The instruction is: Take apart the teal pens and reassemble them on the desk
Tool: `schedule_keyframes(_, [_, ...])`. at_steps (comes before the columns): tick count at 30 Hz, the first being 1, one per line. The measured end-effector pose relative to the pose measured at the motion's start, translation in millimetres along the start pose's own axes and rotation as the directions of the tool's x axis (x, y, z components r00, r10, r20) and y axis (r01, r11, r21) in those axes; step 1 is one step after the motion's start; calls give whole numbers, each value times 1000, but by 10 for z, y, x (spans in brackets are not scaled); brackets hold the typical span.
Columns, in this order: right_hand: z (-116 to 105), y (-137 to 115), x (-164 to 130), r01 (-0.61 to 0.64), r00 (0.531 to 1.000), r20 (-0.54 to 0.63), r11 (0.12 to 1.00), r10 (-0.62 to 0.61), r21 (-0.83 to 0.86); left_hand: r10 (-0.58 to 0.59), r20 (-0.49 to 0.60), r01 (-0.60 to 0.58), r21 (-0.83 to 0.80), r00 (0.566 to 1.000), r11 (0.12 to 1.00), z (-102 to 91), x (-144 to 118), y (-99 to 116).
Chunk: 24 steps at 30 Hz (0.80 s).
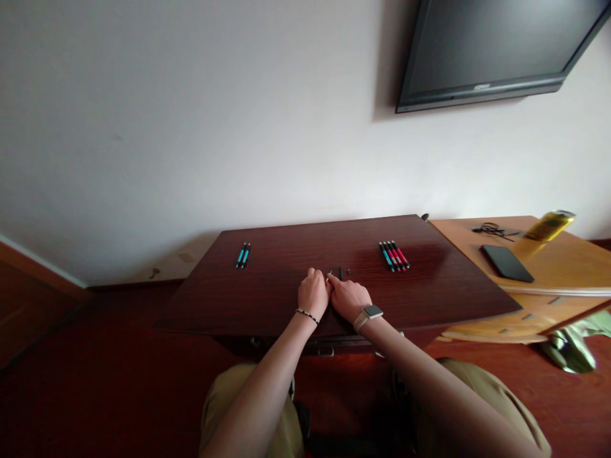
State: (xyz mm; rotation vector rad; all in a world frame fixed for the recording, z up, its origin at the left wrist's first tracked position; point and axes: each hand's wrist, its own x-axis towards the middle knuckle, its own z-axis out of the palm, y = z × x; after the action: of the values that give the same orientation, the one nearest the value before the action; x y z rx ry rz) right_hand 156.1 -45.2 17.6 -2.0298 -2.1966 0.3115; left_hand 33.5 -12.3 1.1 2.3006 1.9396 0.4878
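Note:
My left hand (312, 292) and my right hand (350, 298) meet at the middle of a dark wooden desk (286, 286), fingers curled around a small thin object (329, 277) that is mostly hidden. Small dark parts (342, 272) lie just beyond the fingertips. Two blue pens (242, 255) lie at the far left of the desk. Several red and blue pens (394, 255) lie in a row at the far right. My left wrist has a bead bracelet and my right wrist a watch.
A lighter wooden table (548, 267) adjoins the desk on the right, holding a black phone (506, 263), a yellow can (550, 226) and a coiled cable (494, 229). A wall-mounted TV (496, 51) hangs above. A green bag (577, 343) lies on the floor.

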Motion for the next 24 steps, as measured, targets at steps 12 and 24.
schedule_keyframes(12, [4, -6, 10, -20, 999, 37, 1000, 21, -21, 6, 16, -7, 78, 1000, 997, -130, -158, -58])
schedule_keyframes(24, [8, -15, 46, -26, 999, 25, 1000, 26, -17, 21, 59, -28, 125, 998, 992, -327, -417, -175])
